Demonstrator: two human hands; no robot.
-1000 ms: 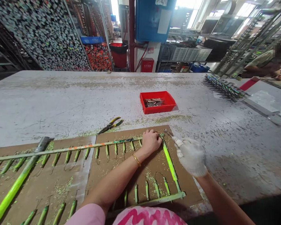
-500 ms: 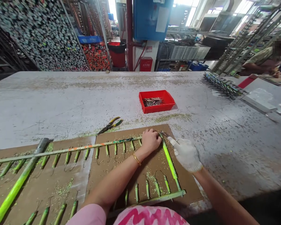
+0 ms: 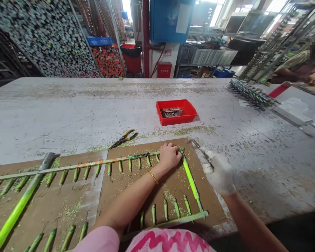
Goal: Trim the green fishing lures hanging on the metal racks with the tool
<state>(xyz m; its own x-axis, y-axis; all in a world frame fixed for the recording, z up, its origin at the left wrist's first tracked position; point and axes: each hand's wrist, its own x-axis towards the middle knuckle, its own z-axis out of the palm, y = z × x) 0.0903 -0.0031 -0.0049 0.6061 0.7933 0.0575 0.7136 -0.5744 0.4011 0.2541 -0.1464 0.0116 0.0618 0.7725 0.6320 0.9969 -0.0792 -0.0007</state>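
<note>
The right gloved hand (image 3: 219, 171) has drawn away from the green bar (image 3: 191, 180), lifting its slim metal tool (image 3: 196, 142) clear of the bar's corner.

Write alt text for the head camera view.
A person's bare left hand rests on a lime-green rack of small green wire-tipped pieces on brown cardboard, while the white-gloved right hand holds a slim metal tool. Yellow-handled pliers and a red tray lie on the grey table.

Pliers (image 3: 123, 139) on bench (image 3: 68, 112), left of tray (image 3: 170, 120); prob. cardboard sheet (image 3: 170, 185) in front.
</note>
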